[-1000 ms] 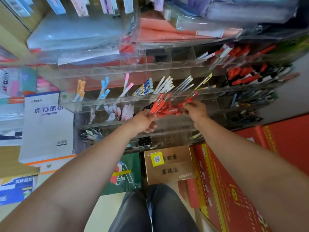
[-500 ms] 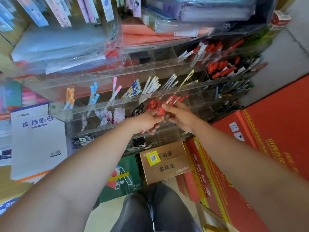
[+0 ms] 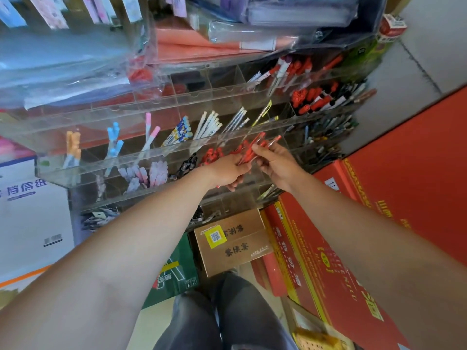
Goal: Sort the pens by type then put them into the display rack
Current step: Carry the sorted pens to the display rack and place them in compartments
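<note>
Stationery shop shelving, clear display rack [image 3: 88, 168] across centre frame; both hands hold one bundle of red pens [image 3: 252, 150] in front of it.
Grip: left hand [image 3: 227, 173] wraps the bundle's lower ends and right hand [image 3: 275, 165] pinches the upper ends, probably picking out one type to slot in. The bundle sits just in front of the middle tier, beside a compartment of red-capped pens [image 3: 211, 155], likely the matching slot. Counts: two hands, one bundle, its pens too blurred to count; two pink-tipped pens [image 3: 151, 130] and about three blue pens [image 3: 113, 137] centre left; one brown box [image 3: 232, 243] below the rack.
</note>
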The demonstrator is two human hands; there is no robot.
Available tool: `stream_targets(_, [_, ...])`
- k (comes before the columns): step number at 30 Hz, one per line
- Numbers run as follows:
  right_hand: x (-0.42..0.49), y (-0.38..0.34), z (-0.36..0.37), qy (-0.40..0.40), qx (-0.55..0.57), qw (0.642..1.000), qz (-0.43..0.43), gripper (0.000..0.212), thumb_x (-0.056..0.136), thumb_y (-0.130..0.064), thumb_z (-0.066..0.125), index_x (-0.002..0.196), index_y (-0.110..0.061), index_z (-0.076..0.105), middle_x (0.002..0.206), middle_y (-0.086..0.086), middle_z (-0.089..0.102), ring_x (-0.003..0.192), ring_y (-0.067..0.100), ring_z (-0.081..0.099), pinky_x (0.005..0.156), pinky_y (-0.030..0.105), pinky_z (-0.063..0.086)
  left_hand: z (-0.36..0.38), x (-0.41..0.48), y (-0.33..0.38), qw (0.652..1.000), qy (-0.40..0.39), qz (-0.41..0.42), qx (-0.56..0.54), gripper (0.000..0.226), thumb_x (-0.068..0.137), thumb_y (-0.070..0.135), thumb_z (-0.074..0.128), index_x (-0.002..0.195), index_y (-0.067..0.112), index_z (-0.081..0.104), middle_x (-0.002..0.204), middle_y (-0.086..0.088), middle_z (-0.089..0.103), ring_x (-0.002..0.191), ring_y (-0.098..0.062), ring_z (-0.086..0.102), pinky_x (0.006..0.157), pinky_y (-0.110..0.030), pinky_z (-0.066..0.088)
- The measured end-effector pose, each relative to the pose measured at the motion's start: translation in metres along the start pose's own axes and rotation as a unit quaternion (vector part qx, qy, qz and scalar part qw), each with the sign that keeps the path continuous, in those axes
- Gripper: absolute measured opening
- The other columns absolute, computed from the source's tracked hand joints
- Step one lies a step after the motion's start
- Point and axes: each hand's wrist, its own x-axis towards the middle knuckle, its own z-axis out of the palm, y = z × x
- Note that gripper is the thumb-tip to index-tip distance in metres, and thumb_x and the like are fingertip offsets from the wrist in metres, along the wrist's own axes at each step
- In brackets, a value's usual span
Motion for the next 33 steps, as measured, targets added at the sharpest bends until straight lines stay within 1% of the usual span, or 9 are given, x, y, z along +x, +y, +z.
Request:
stream_targets(2, [0.004,-0.002,-0.002,0.033,-0.003,0.999,-0.014,0.014,0.09,-0.007,0.063,0.08,-0.017,0.06,0.063,-0.005,0.062,0.049,0.002,0.051,0.049,0.015,0.04,0.0,0.004,-0.003,0.998,0.035,0.015,0.049,0.025,0.101,0.029,0.044,0.123,0.017,0.048,0.089,-0.003,0.058,0.074,-0.015,0.056,0.073,-0.034,0.051])
stream_targets(5, [0.014,-0.005,-0.009,0.115,-0.008,0.992,-0.051,0.011,0.09,-0.007,0.063,0.082,-0.013,0.06,0.063,-0.002,0.061,0.049,0.003,0.053,0.049,0.018,0.043,-0.007,0.007,-0.017,0.96,0.183,0.064,0.204,0.025,0.097,0.026,0.052,0.118,0.013,0.055,0.109,-0.004,0.062,0.089,-0.016,0.061,0.072,-0.027,0.046])
stream_targets(8, [0.022,-0.008,-0.012,0.175,0.009,0.981,-0.08,0.008,0.091,-0.006,0.062,0.085,-0.01,0.059,0.069,0.004,0.059,0.052,0.006,0.054,0.049,0.019,0.046,-0.015,0.007,-0.036,0.911,0.274,0.091,0.295,0.033,0.091,0.019,0.057,0.124,0.014,0.053,0.129,-0.01,0.05,0.118,-0.026,0.048,0.097,-0.037,0.042])
stream_targets(11, [0.029,-0.01,-0.006,0.213,0.011,0.972,-0.098,0.009,0.092,-0.006,0.061,0.086,-0.011,0.055,0.071,0.004,0.059,0.053,0.007,0.055,0.05,0.019,0.048,-0.016,0.009,-0.049,0.894,0.214,0.091,0.382,0.052,0.089,0.021,0.057,0.139,0.021,0.042,0.146,-0.005,0.036,0.135,-0.027,0.029,0.11,-0.041,0.03])
stream_targets(15, [0.04,0.0,0.006,0.216,-0.029,0.972,-0.083,0.007,0.091,-0.003,0.061,0.095,-0.004,0.055,0.071,0.005,0.06,0.049,0.006,0.056,0.049,0.019,0.049,-0.017,0.014,-0.06,0.906,0.145,0.054,0.394,0.069,0.091,0.026,0.057,0.15,0.022,0.023,0.157,-0.003,0.02,0.144,-0.027,0.012,0.116,-0.047,0.02])
stream_targets(18, [0.045,0.012,0.016,0.195,-0.067,0.977,-0.06,0.011,0.091,-0.004,0.061,0.091,-0.012,0.055,0.074,0.003,0.062,0.05,0.004,0.059,0.053,0.018,0.052,-0.019,0.016,-0.065,0.896,0.168,0.059,0.408,0.065,0.091,0.026,0.056,0.148,0.02,0.027,0.154,-0.003,0.025,0.142,-0.025,0.015,0.116,-0.044,0.021])
stream_targets(22, [0.051,0.027,0.028,0.189,-0.102,0.976,-0.037,0.017,0.089,-0.006,0.064,0.106,-0.007,0.059,0.08,0.001,0.065,0.061,0.005,0.061,0.057,0.012,0.051,-0.024,0.016,-0.069,0.895,0.172,0.076,0.406,0.063,0.09,0.023,0.055,0.148,0.018,0.03,0.154,-0.002,0.026,0.141,-0.024,0.017,0.116,-0.04,0.02])
stream_targets(26, [0.055,0.037,0.03,0.213,-0.18,0.96,-0.031,0.022,0.083,-0.014,0.072,0.103,-0.007,0.066,0.101,0.011,0.071,0.092,0.02,0.067,0.093,0.038,0.052,-0.025,0.018,-0.068,0.895,0.177,0.083,0.401,0.061,0.09,0.023,0.056,0.146,0.017,0.033,0.153,-0.003,0.029,0.14,-0.025,0.02,0.116,-0.04,0.021])
stream_targets(33, [0.058,0.033,0.024,0.214,-0.278,0.93,-0.108,0.023,0.08,-0.017,0.076,0.1,-0.008,0.07,0.094,0.006,0.072,0.087,0.016,0.067,0.088,0.034,0.054,-0.025,0.02,-0.067,0.896,0.186,0.083,0.395,0.059,0.09,0.021,0.054,0.146,0.015,0.035,0.151,-0.004,0.031,0.138,-0.027,0.022,0.115,-0.039,0.022])
